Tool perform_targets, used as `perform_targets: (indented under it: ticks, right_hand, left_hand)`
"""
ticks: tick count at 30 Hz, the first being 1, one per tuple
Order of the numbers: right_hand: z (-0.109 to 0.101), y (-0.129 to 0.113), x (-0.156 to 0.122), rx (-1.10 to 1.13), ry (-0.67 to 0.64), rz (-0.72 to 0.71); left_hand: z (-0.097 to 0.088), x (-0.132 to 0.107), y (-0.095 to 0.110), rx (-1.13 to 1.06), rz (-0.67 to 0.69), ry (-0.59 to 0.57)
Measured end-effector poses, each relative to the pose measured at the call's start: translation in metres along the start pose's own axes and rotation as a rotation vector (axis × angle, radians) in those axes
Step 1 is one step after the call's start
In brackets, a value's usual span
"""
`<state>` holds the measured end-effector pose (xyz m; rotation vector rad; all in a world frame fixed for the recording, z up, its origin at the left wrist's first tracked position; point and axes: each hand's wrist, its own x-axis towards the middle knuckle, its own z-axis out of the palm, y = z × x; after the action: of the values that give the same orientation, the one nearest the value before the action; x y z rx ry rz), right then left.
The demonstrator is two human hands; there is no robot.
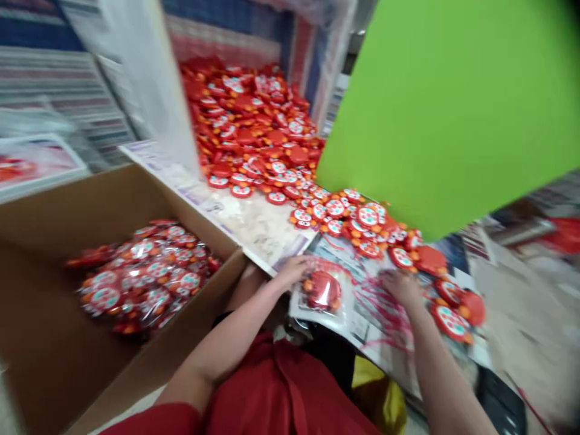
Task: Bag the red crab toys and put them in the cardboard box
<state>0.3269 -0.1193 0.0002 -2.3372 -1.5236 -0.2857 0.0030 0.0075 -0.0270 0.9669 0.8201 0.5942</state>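
In the head view, my left hand has its fingers closed on the upper left corner of a clear plastic bag. Inside the bag lies a red turtle-shaped toy with orange feet, shell plain red. My right hand is over the worktop, beside a tangle of pink-red strings. Its fingers are smeared by motion, so whether they grip anything does not show. Loose red toys with white, dotted undersides lie just beyond and right of this hand.
A big heap of the same toys spills from a container at the back. On the left stands an open cardboard box with bagged toys in it. A bright green panel rises at the right. A black object sits lower right.
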Motion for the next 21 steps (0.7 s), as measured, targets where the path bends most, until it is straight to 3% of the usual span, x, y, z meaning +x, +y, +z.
perform_targets:
  ticks: [2,5,7,11,13,16,21]
  right_hand:
    - [-0.006,0.001,0.002,-0.086,0.048,0.092]
    - [-0.009,-0.029,0.004,0.094,0.132,0.107]
    - [-0.007,-0.060,0.001,0.365,0.009,0.067]
    - [0.005,-0.114,-0.012,0.925,-0.392,0.072]
    - [0.010,-0.128,-0.015,1.094,-0.447,0.144]
    - [0.010,-0.133,-0.015,1.198,-0.404,0.206]
    - [-0.002,-0.121,-0.015,1.223,-0.321,0.148]
  left_hand:
    - [0.001,0.002,0.003,0.033,0.029,-0.025]
    - [0.003,-0.001,0.005,0.052,0.068,-0.035]
    - [0.004,-0.004,0.007,0.022,0.066,-0.037]
    - [0.005,-0.010,0.015,-0.032,0.089,-0.099]
    - [0.002,-0.013,0.021,-0.035,0.067,-0.124]
    - [-0.004,-0.017,0.032,-0.015,0.036,-0.117]
    - [-0.008,-0.024,0.048,-0.091,-0.017,-0.148]
